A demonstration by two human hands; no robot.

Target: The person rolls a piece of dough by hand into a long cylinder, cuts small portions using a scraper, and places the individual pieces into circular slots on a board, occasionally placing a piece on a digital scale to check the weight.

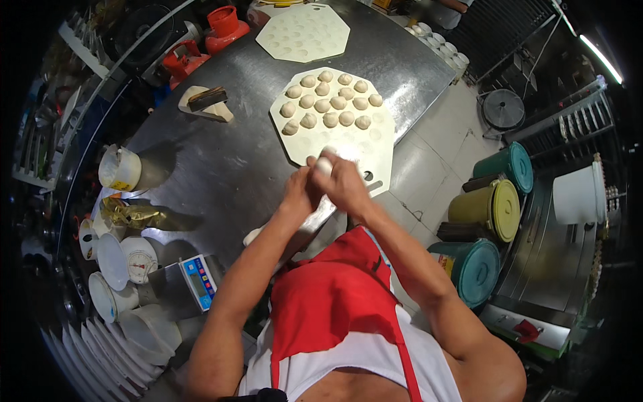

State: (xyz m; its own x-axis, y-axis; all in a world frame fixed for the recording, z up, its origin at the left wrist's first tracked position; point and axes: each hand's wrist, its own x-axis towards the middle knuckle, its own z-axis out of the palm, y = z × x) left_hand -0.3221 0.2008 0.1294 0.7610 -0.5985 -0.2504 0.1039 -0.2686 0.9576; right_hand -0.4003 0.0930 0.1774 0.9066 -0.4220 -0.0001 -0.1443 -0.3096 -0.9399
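My left hand (pixel 303 184) and my right hand (pixel 340 182) are closed together around a small pale dough ball (pixel 325 163), just over the lower edge of a cream octagonal board (pixel 379 149) with shallow round dimples. Rows of several shaped dough balls (pixel 322 106) sit on that board. A second octagonal board (pixel 302 27) lies beyond it, with dimples. To the left, a dark flat tool (pixel 207 100) rests on a lump of dough (pixel 187 107). More pale dough (pixel 252 236) shows beside my left forearm, partly hidden.
The steel table (pixel 221 161) carries a white tub (pixel 119 167), a gold bag (pixel 137 213), a digital scale (pixel 198 281) and bowls (pixel 114 258). Red gas cylinders (pixel 226 30) stand behind. On the right are lidded bins (pixel 506 208) and a fan (pixel 502 107). A person's arm (pixel 453 5) shows at the top.
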